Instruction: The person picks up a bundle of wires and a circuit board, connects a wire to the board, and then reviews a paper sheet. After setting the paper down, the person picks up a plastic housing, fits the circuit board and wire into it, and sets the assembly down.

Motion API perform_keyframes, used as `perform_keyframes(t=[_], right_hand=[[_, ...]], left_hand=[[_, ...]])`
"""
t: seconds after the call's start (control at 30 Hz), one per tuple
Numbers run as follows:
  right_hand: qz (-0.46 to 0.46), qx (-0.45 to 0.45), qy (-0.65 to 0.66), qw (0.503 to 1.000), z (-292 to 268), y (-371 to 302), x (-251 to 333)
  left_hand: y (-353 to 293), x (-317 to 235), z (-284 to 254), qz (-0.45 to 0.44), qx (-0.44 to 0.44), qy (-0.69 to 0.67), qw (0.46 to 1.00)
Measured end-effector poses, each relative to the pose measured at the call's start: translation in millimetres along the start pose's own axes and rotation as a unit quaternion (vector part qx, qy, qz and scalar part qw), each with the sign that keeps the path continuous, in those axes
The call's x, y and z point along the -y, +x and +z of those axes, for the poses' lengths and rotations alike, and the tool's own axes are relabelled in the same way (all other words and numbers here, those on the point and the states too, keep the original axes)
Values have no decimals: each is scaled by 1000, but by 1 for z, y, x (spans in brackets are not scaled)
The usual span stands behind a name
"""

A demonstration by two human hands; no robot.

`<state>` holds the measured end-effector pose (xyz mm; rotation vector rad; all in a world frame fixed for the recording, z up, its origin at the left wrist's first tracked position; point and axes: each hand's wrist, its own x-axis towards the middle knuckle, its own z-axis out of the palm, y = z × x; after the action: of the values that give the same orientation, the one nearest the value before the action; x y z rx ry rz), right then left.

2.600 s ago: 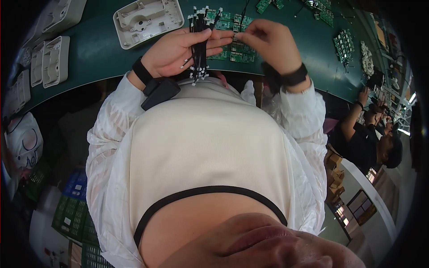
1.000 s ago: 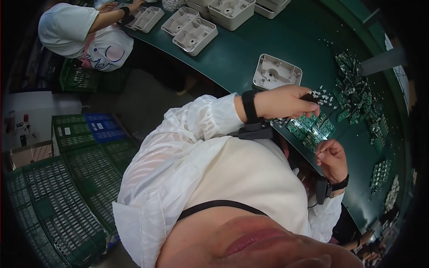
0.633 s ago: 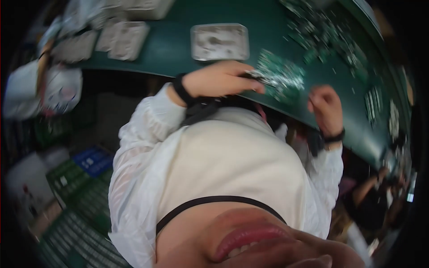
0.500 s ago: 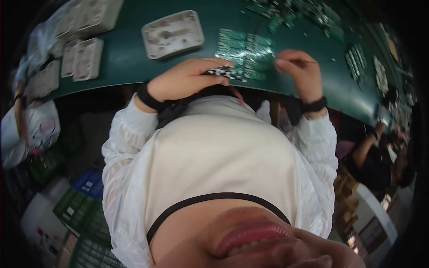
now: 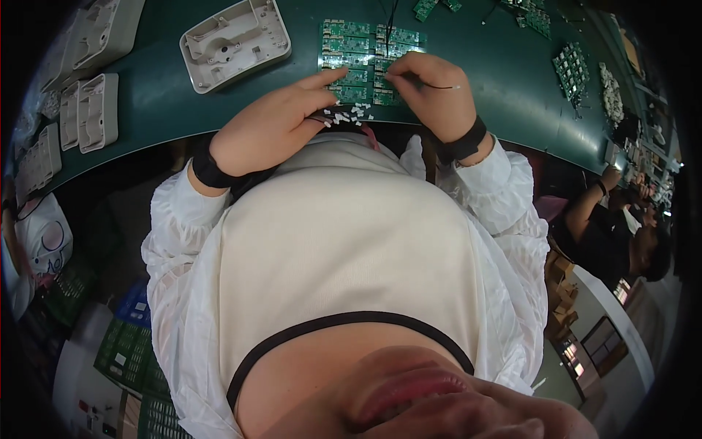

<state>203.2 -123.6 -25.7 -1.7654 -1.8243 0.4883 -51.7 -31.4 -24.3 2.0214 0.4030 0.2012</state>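
Two side-by-side columns of green circuit boards (image 5: 356, 62) lie on the green table in front of me. My left hand (image 5: 267, 130) is closed round a bundle of dark wires with small white connectors (image 5: 349, 115) at the table's near edge, its index finger stretched onto the left column. Over the right column, my right hand (image 5: 433, 88) pinches a thin cable whose pale tip (image 5: 458, 87) sticks out to the right across the hand. Dark wires (image 5: 391, 29) run up from the boards near these fingertips. The fingertips hide the exact spot where the cable meets the board.
A beige plastic housing (image 5: 235, 45) sits left of the boards, with more housings (image 5: 99, 113) stacked further left. To the right lie a cluster of boards (image 5: 570, 69) and a white pile of small parts (image 5: 611, 94). A co-worker (image 5: 610, 227) sits at the right. Green crates (image 5: 128, 351) stand lower left.
My right hand has moved from beside the boards onto the right column. My left index finger now reaches onto the left column. The whole view has shifted, with table things further left.
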Motion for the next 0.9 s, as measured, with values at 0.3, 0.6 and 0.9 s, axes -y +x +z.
perform_keyframes(t=[0.3, 0.6, 0.9], right_hand=[[-70, 0, -68, 995, 5, 6, -3], [38, 200, -162, 966, -8, 57, -1], [27, 105, -209, 972, -20, 39, 20]], left_hand=[[-3, -8, -3, -42, 47, 94, 994], [-4, -1, 2, -6, 24, 154, 988], [2, -15, -24, -160, 0, -147, 976]])
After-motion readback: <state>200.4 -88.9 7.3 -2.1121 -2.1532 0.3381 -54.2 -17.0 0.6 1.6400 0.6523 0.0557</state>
